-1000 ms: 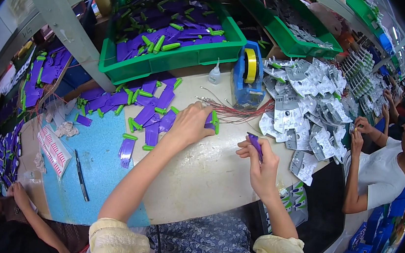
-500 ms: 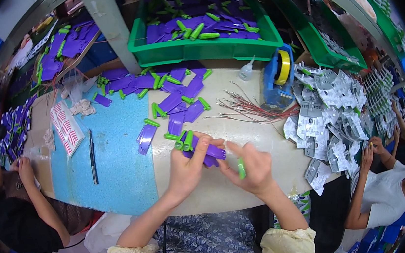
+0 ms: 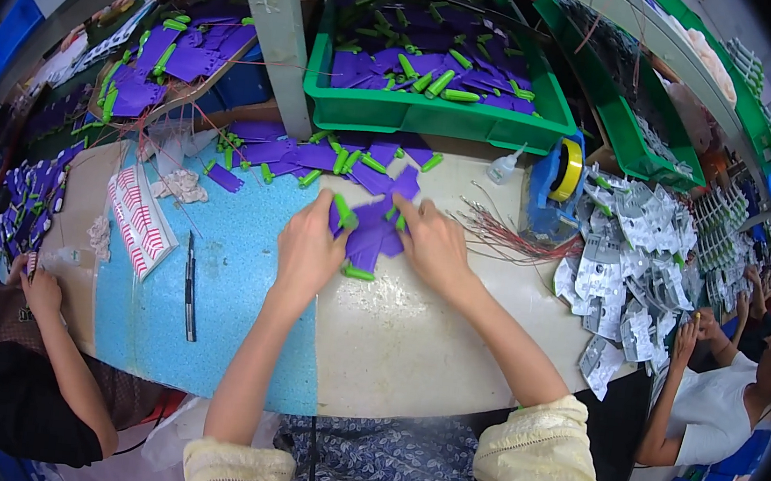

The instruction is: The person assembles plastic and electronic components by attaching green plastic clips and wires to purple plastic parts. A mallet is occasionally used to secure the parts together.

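Both my hands are over the work table, around a loose gathering of flat purple plastic pieces [image 3: 368,227] with green tube-shaped ends. My left hand [image 3: 307,246] has its fingers curled round a green-ended purple piece at the left side. On the right side, my right hand [image 3: 437,246] pinches the green end of another purple piece, thumb and fingers together. One green end [image 3: 358,273] sticks out toward me below the gathering. Just beyond my hands lies a spread of similar purple pieces [image 3: 296,153]. My palms and some fingertips are hidden.
A green tray [image 3: 446,111] heaped with purple pieces stands behind. To the right are a glue bottle [image 3: 503,167], a tape dispenser [image 3: 551,199], red wires [image 3: 513,235] and silvery plastic parts [image 3: 626,275]. A dark pen-like tool [image 3: 190,290] lies on the blue mat [image 3: 236,319]. People sit at both sides.
My hands have moved farther from me and to the left, down onto the purple pieces. The pieces held up in my left hand are now low among the others. The whole view has shifted.
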The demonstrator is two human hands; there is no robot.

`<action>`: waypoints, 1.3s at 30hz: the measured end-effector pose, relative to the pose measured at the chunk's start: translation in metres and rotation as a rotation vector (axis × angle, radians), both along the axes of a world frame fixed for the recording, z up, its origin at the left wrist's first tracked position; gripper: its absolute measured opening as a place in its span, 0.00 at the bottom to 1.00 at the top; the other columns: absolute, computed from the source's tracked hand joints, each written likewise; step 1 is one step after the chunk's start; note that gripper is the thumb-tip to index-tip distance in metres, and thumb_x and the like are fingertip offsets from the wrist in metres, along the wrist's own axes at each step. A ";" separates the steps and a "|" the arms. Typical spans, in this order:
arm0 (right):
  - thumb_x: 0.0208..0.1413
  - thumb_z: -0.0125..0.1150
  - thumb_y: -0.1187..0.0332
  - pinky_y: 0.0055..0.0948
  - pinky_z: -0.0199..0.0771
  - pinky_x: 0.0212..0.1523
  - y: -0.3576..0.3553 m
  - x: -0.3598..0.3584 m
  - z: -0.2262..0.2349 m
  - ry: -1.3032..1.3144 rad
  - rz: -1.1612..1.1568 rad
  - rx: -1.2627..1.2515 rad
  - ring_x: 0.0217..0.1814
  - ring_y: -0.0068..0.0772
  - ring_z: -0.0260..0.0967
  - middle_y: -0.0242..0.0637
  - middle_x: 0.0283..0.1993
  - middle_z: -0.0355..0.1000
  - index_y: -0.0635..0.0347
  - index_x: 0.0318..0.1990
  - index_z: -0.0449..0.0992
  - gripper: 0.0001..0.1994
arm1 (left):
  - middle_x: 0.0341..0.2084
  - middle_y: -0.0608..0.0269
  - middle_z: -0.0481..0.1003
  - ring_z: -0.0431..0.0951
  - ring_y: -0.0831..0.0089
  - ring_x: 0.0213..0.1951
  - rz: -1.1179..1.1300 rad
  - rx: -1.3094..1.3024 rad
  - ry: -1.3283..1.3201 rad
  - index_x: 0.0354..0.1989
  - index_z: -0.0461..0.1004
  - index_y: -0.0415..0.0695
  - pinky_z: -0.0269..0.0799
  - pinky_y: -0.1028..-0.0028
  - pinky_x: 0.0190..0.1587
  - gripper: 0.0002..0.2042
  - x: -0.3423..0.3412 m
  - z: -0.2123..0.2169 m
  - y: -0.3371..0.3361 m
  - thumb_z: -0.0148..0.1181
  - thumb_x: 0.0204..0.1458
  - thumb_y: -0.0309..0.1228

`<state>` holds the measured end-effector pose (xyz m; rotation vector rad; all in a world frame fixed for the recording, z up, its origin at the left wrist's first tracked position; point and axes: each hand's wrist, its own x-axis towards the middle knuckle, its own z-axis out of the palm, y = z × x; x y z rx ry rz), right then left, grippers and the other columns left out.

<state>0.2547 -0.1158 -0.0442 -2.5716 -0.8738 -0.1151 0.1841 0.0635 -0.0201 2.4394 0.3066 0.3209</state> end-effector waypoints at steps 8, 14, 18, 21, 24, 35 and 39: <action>0.54 0.68 0.62 0.23 0.57 0.25 -0.007 -0.071 0.064 0.935 0.165 0.584 0.23 0.19 0.56 0.27 0.23 0.64 0.64 0.39 0.79 0.14 | 0.37 0.64 0.78 0.76 0.76 0.36 -0.190 -1.247 0.090 0.45 0.75 0.40 0.72 0.76 0.42 0.12 -0.067 0.019 0.009 0.64 0.54 0.31; 0.41 0.80 0.61 0.23 0.60 0.23 -0.023 -0.086 0.068 0.948 0.116 0.435 0.21 0.17 0.61 0.24 0.21 0.65 0.63 0.38 0.79 0.21 | 0.44 0.44 0.77 0.80 0.63 0.43 0.001 -1.614 -0.100 0.45 0.67 0.44 0.79 0.64 0.44 0.13 -0.084 0.011 -0.052 0.46 0.66 0.41; 0.38 0.76 0.68 0.30 0.68 0.21 -0.036 -0.072 0.069 0.129 0.348 0.490 0.21 0.31 0.68 0.35 0.25 0.69 0.62 0.43 0.78 0.21 | 0.35 0.52 0.80 0.81 0.69 0.31 0.046 -1.367 -0.163 0.48 0.69 0.40 0.77 0.72 0.32 0.12 -0.085 0.019 -0.059 0.49 0.66 0.37; 0.38 0.65 0.77 0.32 0.68 0.17 -0.034 -0.079 0.061 -0.214 0.487 0.229 0.21 0.34 0.69 0.35 0.26 0.65 0.65 0.48 0.74 0.23 | 0.19 0.68 0.76 0.75 0.78 0.21 0.057 -0.993 -0.116 0.34 0.74 0.38 0.63 0.78 0.20 0.13 -0.080 0.020 -0.071 0.55 0.63 0.36; 0.40 0.64 0.78 0.34 0.68 0.18 -0.046 -0.075 0.052 -0.156 0.380 0.314 0.21 0.36 0.69 0.36 0.25 0.64 0.65 0.48 0.73 0.22 | 0.16 0.64 0.73 0.73 0.72 0.17 -0.142 -0.766 0.070 0.35 0.73 0.37 0.65 0.70 0.21 0.13 -0.072 0.025 -0.040 0.60 0.59 0.37; 0.41 0.64 0.78 0.38 0.69 0.26 -0.009 -0.055 0.041 0.006 0.314 0.369 0.26 0.45 0.70 0.43 0.27 0.68 0.65 0.43 0.74 0.17 | 0.43 0.56 0.79 0.80 0.71 0.43 -0.112 -0.826 -0.170 0.47 0.70 0.34 0.75 0.74 0.39 0.18 -0.039 0.014 0.010 0.68 0.50 0.28; 0.37 0.63 0.76 0.33 0.73 0.23 -0.003 -0.091 0.042 -0.245 0.371 0.320 0.25 0.36 0.73 0.38 0.31 0.69 0.64 0.49 0.74 0.24 | 0.55 0.41 0.71 0.76 0.60 0.54 -0.056 -1.640 0.002 0.56 0.64 0.34 0.76 0.68 0.52 0.18 -0.063 0.019 -0.037 0.48 0.66 0.35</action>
